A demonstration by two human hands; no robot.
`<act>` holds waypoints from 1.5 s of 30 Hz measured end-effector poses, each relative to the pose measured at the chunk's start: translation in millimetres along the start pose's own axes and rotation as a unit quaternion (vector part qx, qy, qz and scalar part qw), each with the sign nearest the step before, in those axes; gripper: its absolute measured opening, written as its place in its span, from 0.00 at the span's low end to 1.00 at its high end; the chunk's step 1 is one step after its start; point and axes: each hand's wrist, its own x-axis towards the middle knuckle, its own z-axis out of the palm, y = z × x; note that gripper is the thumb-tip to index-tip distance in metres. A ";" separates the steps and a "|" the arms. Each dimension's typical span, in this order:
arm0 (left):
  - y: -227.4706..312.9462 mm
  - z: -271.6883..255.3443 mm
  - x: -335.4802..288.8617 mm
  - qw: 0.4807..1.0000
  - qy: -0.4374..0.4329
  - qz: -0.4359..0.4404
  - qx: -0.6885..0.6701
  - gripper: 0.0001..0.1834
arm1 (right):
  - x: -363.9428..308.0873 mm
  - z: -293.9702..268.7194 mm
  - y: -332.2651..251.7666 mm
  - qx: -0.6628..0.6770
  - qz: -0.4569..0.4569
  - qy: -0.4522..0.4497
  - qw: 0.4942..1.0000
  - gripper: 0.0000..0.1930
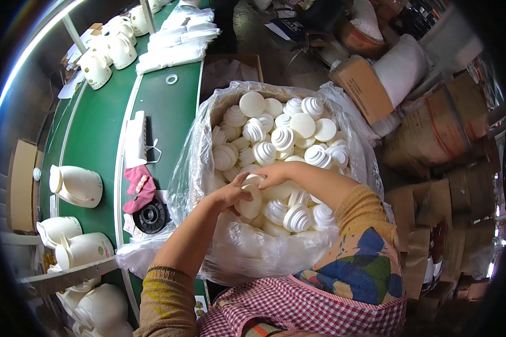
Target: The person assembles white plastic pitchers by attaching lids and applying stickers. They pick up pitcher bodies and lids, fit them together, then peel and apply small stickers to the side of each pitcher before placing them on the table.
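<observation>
A large box lined with clear plastic stands in front of me, filled with round white plastic lids that have stepped rings on one side. My left hand is closed round one white lid, its flat face turned partly toward me. Close beside it, my right hand has its fingers bent against another white lid at the left part of the pile. The palm side of both hands is hidden. More lids lie under and around the hands.
Left of the box runs a green conveyor with white jugs, a pink cloth, a black round part, a tape roll and stacked plastic bags. Cardboard boxes and sacks crowd the right.
</observation>
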 end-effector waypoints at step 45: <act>-469.8 93.5 -541.1 0.472 0.415 0.560 -0.540 0.53 | 276.8 101.8 -858.5 0.267 -0.248 0.440 0.821 0.33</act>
